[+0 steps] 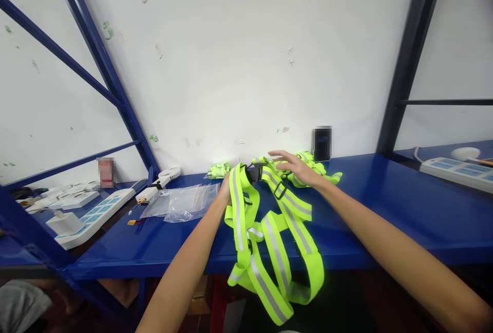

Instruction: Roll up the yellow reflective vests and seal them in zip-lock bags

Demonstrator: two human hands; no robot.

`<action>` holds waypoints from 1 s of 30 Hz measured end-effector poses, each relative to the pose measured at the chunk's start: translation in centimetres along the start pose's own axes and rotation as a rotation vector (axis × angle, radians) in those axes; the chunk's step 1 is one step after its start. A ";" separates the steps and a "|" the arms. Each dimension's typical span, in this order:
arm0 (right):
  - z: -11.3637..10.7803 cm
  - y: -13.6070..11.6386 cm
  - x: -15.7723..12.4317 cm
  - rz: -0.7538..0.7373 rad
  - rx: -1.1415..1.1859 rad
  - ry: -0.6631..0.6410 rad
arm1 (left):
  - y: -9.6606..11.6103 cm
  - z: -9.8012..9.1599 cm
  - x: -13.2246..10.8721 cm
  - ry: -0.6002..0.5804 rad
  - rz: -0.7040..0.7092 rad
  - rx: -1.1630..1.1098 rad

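A bundle of yellow-green straps with grey reflective stripes hangs over the front edge of the blue shelf, with black buckles near its top. My left hand is at the upper left of this bundle, closed on the straps, its fingers mostly hidden behind them. My right hand is raised to the right of the buckle, fingers stretched out and apart, holding nothing. Behind it lie more yellow-green straps. A smaller folded strap bundle lies by the wall.
Clear plastic bags, a white fan and a small white device lie left on the blue shelf. A dark phone-like object stands at the wall. Power strips flank both sides. A person's clothed part shows lower left.
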State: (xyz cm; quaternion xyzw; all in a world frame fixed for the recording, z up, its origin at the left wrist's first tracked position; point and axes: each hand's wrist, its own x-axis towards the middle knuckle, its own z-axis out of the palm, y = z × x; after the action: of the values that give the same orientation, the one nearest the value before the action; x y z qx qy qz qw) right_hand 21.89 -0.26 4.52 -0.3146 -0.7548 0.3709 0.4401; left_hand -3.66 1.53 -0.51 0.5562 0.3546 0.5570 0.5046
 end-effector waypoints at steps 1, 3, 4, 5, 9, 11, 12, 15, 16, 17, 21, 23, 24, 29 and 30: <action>0.5 -0.1 -0.1 -0.061 -0.027 0.015 | 0.0 0.4 -0.1 0.001 -0.035 -0.035; 1.5 -0.2 -0.2 -0.103 -0.047 -0.023 | 0.1 1.0 -0.3 0.018 -0.078 -0.094; 2.1 -0.2 -0.3 -0.094 -0.056 -0.060 | 0.1 1.2 -0.4 0.024 -0.092 -0.107; 2.6 0.0 -0.3 -0.079 -0.064 -0.088 | 0.2 1.2 -0.5 0.023 -0.115 -0.113; 3.4 0.6 0.1 -0.020 -0.001 -0.074 | 0.6 0.8 -0.8 -0.028 -0.222 -0.131; 3.1 0.8 0.4 0.006 0.098 -0.023 | 1.1 0.5 -1.0 -0.053 -0.252 -0.142; 2.9 0.8 0.5 0.009 0.148 0.005 | 1.3 0.5 -1.2 -0.077 -0.265 -0.150; 1.9 0.5 0.7 -0.015 0.205 0.078 | 2.0 0.6 -1.7 -0.190 -0.265 -0.187; 1.6 0.4 0.6 -0.024 0.188 0.097 | 2.1 0.7 -1.9 -0.237 -0.252 -0.197; 1.4 0.2 0.6 -0.032 0.160 0.112 | 2.1 0.9 -2.0 -0.279 -0.235 -0.199; 1.2 0.1 0.2 -0.012 0.032 0.120 | 1.5 1.7 -1.8 -0.303 -0.131 -0.111; 1.6 0.2 0.1 0.001 -0.021 0.097 | 1.0 1.7 -1.5 -0.213 -0.053 0.004; 1.9 0.2 0.0 -0.005 -0.043 0.081 | 0.7 1.7 -1.3 -0.166 -0.012 0.083; 2.9 0.3 -0.2 -0.067 -0.083 0.002 | -0.3 1.2 -1.0 -0.076 0.134 0.452; 3.0 0.3 -0.2 -0.065 -0.083 -0.003 | -0.3 1.2 -1.1 -0.078 0.156 0.493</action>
State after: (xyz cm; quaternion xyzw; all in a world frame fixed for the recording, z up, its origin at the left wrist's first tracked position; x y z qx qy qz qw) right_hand 19.30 -1.18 3.16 -0.3075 -0.7800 0.3253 0.4373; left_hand -2.57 0.39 -0.92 0.7091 0.4159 0.4691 0.3227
